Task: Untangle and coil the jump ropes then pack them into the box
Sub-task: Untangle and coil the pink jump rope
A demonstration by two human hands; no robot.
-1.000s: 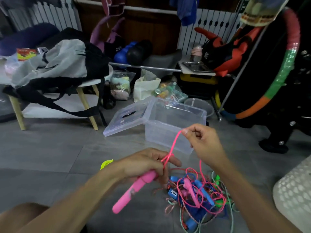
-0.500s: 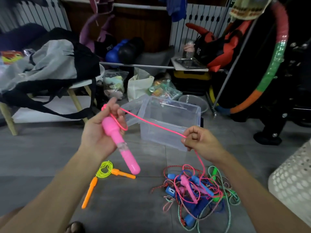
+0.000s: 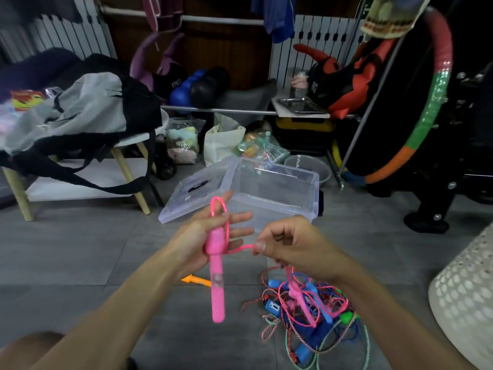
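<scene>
My left hand (image 3: 205,236) holds a pink jump-rope handle (image 3: 217,287) that hangs down from the palm, while a loop of the pink rope (image 3: 219,206) stands up past its straight fingers. Close to the right, my right hand (image 3: 293,244) pinches the same pink rope between thumb and forefinger. That rope runs down into a tangled pile of jump ropes (image 3: 306,311) on the floor, with blue, pink and green handles. Behind both hands stands the clear plastic box (image 3: 306,182), open, with its lid (image 3: 192,190) lying beside it on the left.
An orange handle (image 3: 196,280) lies on the grey floor under my left wrist. A white perforated basket (image 3: 464,303) fills the right edge. A stool with a grey bag (image 3: 80,116) stands at left, a striped hoop (image 3: 426,124) at right, bags and clutter behind the box.
My left hand has come down and right with the pink handle, now hanging downward. The stretched rope has slackened into a loop over its fingers. The two hands are now close together.
</scene>
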